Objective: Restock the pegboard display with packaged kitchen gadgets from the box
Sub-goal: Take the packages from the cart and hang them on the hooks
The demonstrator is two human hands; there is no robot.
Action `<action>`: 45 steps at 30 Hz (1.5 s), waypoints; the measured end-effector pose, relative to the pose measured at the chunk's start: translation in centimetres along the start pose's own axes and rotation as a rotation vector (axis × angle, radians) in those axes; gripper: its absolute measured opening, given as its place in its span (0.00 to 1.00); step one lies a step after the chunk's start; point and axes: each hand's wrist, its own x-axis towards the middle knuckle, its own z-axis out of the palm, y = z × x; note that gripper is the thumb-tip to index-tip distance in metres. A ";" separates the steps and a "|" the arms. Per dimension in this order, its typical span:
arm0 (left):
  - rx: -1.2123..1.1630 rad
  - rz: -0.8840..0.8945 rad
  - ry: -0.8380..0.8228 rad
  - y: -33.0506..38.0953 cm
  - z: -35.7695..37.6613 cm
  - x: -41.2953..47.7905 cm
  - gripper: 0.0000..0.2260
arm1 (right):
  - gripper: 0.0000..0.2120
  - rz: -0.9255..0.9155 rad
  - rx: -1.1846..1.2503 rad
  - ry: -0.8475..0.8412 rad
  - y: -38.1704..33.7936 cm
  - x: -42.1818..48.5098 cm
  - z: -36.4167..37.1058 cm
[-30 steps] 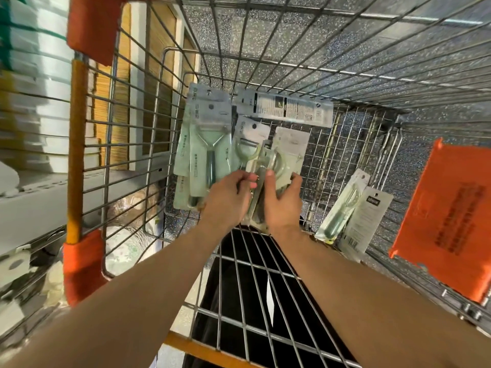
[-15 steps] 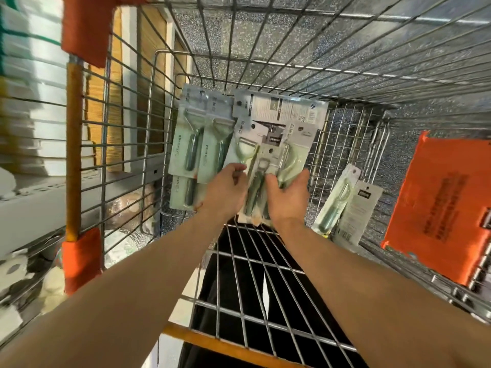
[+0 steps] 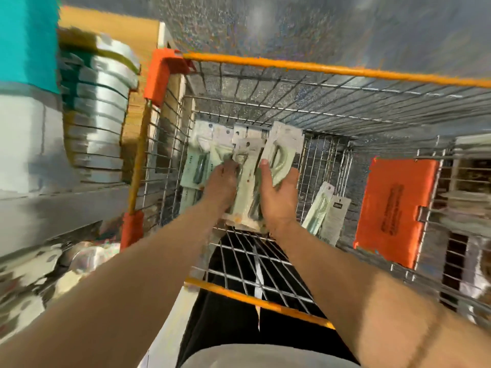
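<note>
Both my hands are down inside a wire cart (image 3: 329,144) with orange rails. Together they hold a fanned stack of carded peeler packs (image 3: 247,166), pale green cards with green-handled peelers. My left hand (image 3: 221,187) grips the left side of the stack, fingers curled over the cards. My right hand (image 3: 279,192) grips the right side, thumb pressed on the front of a tilted pack (image 3: 283,152). Two more packs (image 3: 328,208) lean against the cart's right wire wall. The picture is motion-blurred.
An orange plastic flap (image 3: 396,211) hangs on the cart's right side. Shelves with stacked white and teal boxes (image 3: 98,115) stand to the left of the cart. Speckled floor shows beyond the cart's far rail (image 3: 332,69). Dark trousers show through the cart's near mesh.
The view has swung so the cart's far orange rail is now in sight. My hands have gathered the packs into a tighter stack; the right thumb now sits higher on a pack.
</note>
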 end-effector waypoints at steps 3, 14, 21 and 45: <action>-0.050 0.005 0.039 1.7 -1.3 -2.4 0.21 | 0.38 -0.031 -0.001 -0.059 -2.5 -1.9 -0.5; -0.379 0.012 0.163 2.7 -5.5 -10.3 0.63 | 0.25 -0.370 0.046 -0.137 -9.2 -9.1 -3.7; -0.564 0.064 0.322 1.9 -7.8 -18.1 0.65 | 0.21 -0.500 0.083 -0.202 -12.8 -15.6 -6.9; -1.158 0.831 0.720 -9.9 -20.1 -63.7 0.39 | 0.15 -1.086 0.117 -0.870 -16.7 -55.2 -5.3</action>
